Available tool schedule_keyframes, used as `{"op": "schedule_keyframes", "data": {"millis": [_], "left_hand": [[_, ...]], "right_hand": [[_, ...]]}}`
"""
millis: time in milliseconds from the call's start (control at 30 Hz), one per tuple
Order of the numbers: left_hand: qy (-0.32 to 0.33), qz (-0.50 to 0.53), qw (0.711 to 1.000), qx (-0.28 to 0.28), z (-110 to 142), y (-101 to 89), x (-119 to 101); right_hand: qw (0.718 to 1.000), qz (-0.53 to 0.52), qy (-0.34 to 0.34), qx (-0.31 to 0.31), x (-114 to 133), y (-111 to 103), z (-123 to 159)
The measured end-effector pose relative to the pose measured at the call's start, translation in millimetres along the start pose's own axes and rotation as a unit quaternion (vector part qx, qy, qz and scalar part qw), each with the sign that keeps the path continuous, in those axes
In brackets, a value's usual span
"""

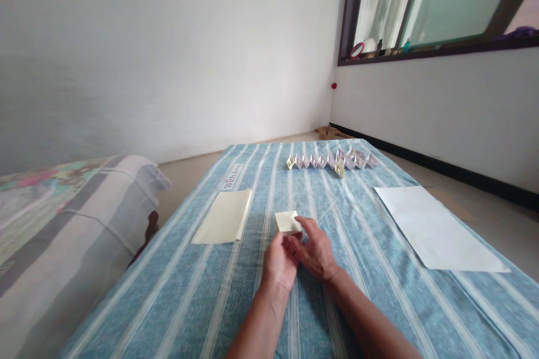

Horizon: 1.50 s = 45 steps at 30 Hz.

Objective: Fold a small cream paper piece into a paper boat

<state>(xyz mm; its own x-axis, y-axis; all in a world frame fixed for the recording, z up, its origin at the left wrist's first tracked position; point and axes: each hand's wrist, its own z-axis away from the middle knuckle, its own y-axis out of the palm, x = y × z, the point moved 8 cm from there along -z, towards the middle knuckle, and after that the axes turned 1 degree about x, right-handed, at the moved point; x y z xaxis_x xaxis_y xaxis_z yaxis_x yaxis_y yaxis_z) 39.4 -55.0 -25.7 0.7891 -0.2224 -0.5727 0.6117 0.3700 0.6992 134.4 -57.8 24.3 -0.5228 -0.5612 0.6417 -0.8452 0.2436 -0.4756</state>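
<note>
A small cream paper square (287, 222) is held between my hands, just above the middle of the blue striped bedsheet (370, 314). My left hand (280, 262) grips its lower edge from below, and the fingertips of my right hand (314, 249) press on its right corner. Farther left lies a larger folded cream paper (223, 216). A long chain of folded paper units (328, 161) stretches across the far end, with a small cream folded piece (339, 169) at its front. A large white sheet (433, 228) lies to the right.
A bulky roll of striped bedding (71, 235) rises along the left side. A white "With Love" label (232, 176) is on the sheet. Walls stand beyond, with a dark-framed window (429, 5) at upper right, and the floor borders the bed.
</note>
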Motion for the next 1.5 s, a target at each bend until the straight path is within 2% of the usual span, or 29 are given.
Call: {"op": "schedule_keyframes", "data": {"millis": [267, 500, 700, 833, 933, 1067, 1100, 1133, 1167, 1233, 1267, 1300, 1367, 1433, 1500], "left_hand": [[0.001, 0.032, 0.999, 0.003, -6, 9.1, 4], [-0.010, -0.009, 1.000, 0.000, -19, 21.5, -2], [-0.038, -0.101, 0.994, 0.012, -26, 28.4, 4], [-0.104, -0.241, 0.964, 0.035, -19, 21.7, 7], [-0.126, -0.382, 0.914, 0.049, -10, 6.7, -4], [-0.028, -0.502, 0.863, 0.047, -12, -5.9, -41], [0.023, -0.531, 0.846, 0.051, -15, -4.1, -53], [0.144, -0.607, 0.779, 0.066, -16, 7.6, -69], [0.237, -0.660, 0.707, 0.090, -14, 19.6, -78], [0.345, -0.721, 0.584, 0.139, -14, 37.0, -79], [0.369, -0.738, 0.543, 0.158, -16, 42.2, -75], [0.383, -0.749, 0.511, 0.175, -20, 46.2, -71], [0.399, -0.764, 0.465, 0.201, -26, 52.4, -63], [0.412, -0.769, 0.435, 0.221, -30, 56.9, -57], [0.426, -0.768, 0.416, 0.237, -31, 59.7, -54]], "right_hand": [[0.997, -0.063, 0.052, 0.001, -18, 5, -14], [0.987, -0.112, 0.114, -0.034, -39, 11, -34], [0.975, -0.140, 0.166, -0.047, -61, 16, -41], [0.979, -0.117, 0.162, -0.042, -68, 14, -40], [0.987, -0.087, 0.131, -0.024, -67, 9, -39], [0.995, -0.046, 0.090, 0.002, -66, 5, -37], [0.996, -0.037, 0.084, 0.006, -66, 4, -36], [0.996, -0.028, 0.080, 0.009, -66, 4, -36], [0.997, -0.020, 0.076, 0.011, -66, 4, -35], [0.997, -0.003, 0.071, 0.013, -67, 5, -34], [0.997, 0.004, 0.069, 0.015, -67, 5, -34], [0.998, 0.010, 0.067, 0.017, -68, 6, -34], [0.998, 0.023, 0.060, 0.020, -68, 7, -33], [0.998, 0.037, 0.050, 0.021, -67, 7, -33], [0.998, 0.052, 0.040, 0.023, -66, 7, -32]]}}
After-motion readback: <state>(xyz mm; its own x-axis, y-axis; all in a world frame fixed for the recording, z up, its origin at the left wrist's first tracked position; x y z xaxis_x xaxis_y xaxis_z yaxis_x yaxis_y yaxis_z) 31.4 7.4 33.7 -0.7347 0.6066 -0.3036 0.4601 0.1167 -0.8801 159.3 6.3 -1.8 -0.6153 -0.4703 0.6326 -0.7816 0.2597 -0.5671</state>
